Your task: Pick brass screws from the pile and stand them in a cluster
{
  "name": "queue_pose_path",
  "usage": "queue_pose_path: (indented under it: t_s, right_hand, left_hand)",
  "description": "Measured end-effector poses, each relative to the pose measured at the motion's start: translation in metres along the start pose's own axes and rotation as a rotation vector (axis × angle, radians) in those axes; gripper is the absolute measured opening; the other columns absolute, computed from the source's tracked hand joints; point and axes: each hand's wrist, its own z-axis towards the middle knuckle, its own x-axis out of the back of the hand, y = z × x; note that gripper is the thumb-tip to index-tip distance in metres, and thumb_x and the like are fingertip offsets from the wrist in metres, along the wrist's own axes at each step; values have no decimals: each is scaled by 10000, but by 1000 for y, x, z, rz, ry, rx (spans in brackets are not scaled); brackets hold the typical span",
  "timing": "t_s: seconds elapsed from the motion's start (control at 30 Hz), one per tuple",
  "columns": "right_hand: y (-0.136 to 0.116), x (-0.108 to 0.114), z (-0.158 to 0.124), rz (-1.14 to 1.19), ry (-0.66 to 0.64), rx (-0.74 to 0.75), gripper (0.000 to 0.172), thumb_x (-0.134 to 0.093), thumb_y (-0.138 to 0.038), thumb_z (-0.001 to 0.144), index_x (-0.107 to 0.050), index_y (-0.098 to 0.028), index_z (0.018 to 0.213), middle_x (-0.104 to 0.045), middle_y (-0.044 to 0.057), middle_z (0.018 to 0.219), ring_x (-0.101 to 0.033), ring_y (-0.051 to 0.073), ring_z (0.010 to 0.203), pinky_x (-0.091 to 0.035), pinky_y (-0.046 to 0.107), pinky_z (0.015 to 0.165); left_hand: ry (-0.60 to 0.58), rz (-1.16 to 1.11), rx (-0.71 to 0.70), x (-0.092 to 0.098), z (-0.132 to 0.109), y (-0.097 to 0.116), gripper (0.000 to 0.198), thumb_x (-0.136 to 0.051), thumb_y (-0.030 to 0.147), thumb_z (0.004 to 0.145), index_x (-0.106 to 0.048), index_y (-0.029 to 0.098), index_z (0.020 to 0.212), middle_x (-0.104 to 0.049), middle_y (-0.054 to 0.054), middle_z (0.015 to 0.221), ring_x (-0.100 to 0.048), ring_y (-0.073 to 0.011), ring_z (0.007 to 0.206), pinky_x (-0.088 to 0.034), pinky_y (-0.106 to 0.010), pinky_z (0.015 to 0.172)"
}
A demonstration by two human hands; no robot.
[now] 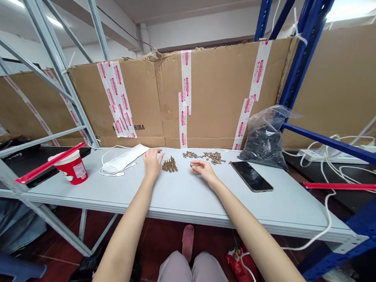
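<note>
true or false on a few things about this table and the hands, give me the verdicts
1. The left hand is beside a small pile of brass-coloured pieces. True.
2. The black smartphone lies left of both hands. False: it lies to the right of the right hand.
3. A red cup stands near the left end of the table. True.
4. The right hand grips the plastic bag. False: the bag sits near the table's far right end, apart from the hand.
</note>
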Motion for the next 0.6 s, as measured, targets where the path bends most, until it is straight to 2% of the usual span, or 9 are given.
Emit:
queue_pose_path:
  t_s: [0.13,0.27,0.37,0.5,0.6]
  right_hand:
    - [-1,-1,-2,34,-35,11,211,-685,-143,578,-648,-156,786,-669,33,735,-632,136,636,-491,334,778]
    - [0,-1,-4,67,-88,15,262,-730,-207,540,-645,-172,786,-686,44,750,-642,167,689,-478,363,822]
    - [1,-1,-4,71,-110,20,305,-743,-256,527,-643,-175,804,-692,48,756,-644,177,699,-468,376,837]
    - [2,-2,-3,58,-169,20,361,-747,-294,522,-636,-167,842,-693,45,750,-645,177,709,-452,380,849]
    - [2,-1,-3,73,-197,19,398,-753,-311,515,-631,-161,863,-696,53,768,-646,175,712,-450,377,848]
  left_hand:
    - [-123,-120,-436,2,-9,36,248,-434,333,872,-563,195,1033,-615,-56,913,-506,-176,877,-339,-307,746]
    - [-164,-103,-676,-3,-16,51,218,-390,239,895,-587,182,970,-617,-53,877,-509,-164,847,-355,-288,693]
    - [-165,-84,-734,-3,-17,52,228,-368,201,899,-592,177,939,-611,-56,873,-509,-162,833,-368,-284,689]
    - [-140,-111,-680,-2,-17,53,225,-385,236,896,-576,168,993,-605,-63,871,-506,-167,824,-389,-287,693]
    - [-143,-141,-649,-3,-16,53,217,-394,244,891,-598,170,905,-603,-52,826,-500,-160,789,-398,-278,673]
